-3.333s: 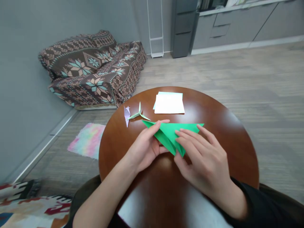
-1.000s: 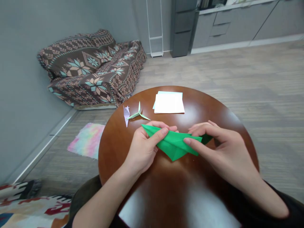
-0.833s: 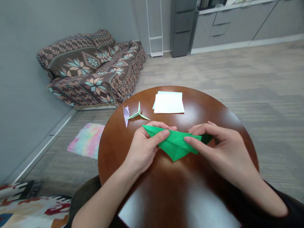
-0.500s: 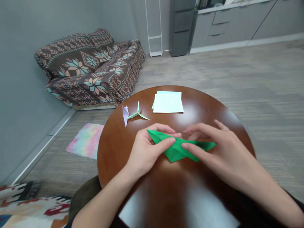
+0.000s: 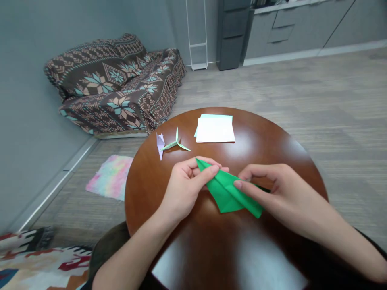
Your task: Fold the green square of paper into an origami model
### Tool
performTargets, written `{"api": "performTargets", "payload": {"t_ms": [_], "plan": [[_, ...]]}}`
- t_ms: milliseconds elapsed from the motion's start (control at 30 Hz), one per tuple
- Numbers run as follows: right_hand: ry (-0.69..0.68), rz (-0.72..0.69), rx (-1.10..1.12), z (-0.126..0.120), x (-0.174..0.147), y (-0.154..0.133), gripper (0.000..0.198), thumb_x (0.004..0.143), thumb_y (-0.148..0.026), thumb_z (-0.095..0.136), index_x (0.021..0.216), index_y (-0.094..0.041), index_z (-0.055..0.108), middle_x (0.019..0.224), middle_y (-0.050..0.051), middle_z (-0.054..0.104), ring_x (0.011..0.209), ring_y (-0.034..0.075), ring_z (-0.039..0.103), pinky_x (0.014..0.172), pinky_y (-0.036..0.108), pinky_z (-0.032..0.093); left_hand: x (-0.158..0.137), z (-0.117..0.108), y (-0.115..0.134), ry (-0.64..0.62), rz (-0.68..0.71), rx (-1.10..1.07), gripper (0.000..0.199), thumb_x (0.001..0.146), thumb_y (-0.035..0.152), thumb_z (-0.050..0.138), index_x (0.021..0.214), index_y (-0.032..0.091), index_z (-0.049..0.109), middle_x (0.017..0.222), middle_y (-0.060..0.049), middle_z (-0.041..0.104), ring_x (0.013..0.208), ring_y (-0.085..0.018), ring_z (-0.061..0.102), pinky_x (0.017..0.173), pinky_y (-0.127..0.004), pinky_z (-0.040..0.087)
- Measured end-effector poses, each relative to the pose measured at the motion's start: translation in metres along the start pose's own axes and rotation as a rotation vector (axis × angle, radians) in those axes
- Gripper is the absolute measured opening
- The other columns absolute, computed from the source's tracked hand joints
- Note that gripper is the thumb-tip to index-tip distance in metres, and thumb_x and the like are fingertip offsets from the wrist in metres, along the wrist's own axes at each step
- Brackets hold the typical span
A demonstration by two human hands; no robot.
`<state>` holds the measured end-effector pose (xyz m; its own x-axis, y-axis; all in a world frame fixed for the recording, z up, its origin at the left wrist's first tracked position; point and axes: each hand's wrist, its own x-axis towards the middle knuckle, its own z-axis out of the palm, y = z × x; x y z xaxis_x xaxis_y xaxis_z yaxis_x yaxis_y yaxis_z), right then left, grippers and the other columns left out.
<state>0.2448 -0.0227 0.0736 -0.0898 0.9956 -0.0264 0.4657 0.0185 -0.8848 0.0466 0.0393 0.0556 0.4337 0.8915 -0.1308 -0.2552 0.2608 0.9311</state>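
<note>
So yeah, left hand (image 5: 183, 186) and right hand (image 5: 281, 189) are both pinching the folded green paper (image 5: 228, 198), thumbs on the near side, above the glossy brown surface (image 5: 272, 139).

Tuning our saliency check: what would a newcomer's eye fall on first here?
First, the bright green folded paper, pinched between the left hand and right hand over the round wooden table. Next, the stacked paper sheets near its far edge, with a lilac origami figure and pale-green three-pronged origami to their left. Behind, upper left, a sofa with a snowflake-patterned cover.
</note>
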Motion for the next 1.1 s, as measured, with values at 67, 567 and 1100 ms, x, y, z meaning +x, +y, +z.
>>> {"api": "performTargets", "payload": {"t_ms": [67,567,1100], "plan": [[-0.007,-0.007,0.002,0.001,0.000,-0.001,0.023,0.091,-0.035,0.065,0.074,-0.022,0.072,0.063,-0.001,0.068,0.054,0.016,0.056,0.049,0.028,0.040,0.000,0.000,-0.001,0.002,0.002,0.010,0.015,0.083,0.029,0.083,0.088,0.016,0.077,0.087,-0.008,0.082,0.084,-0.023,0.079,0.072,-0.027,0.060],[-0.038,-0.011,-0.144,-0.007,-0.002,-0.002,0.030,0.097,-0.038,0.059,0.077,-0.020,0.074,0.065,0.001,0.070,0.059,0.016,0.060,0.057,0.028,0.042,0.004,0.000,0.004,-0.009,-0.033,-0.163,0.011,0.087,0.025,0.079,0.089,0.014,0.080,0.092,-0.008,0.083,0.087,-0.017,0.078,0.077,-0.024,0.064],[-0.054,-0.060,-0.142,0.001,-0.001,-0.004,0.024,0.097,-0.035,0.061,0.081,-0.023,0.074,0.070,0.001,0.071,0.066,0.019,0.062,0.064,0.030,0.045,0.000,-0.002,0.004,-0.128,0.014,-0.187,0.022,0.096,0.029,0.067,0.097,0.014,0.082,0.100,-0.009,0.082,0.097,-0.019,0.076,0.090,-0.028,0.059]]}}
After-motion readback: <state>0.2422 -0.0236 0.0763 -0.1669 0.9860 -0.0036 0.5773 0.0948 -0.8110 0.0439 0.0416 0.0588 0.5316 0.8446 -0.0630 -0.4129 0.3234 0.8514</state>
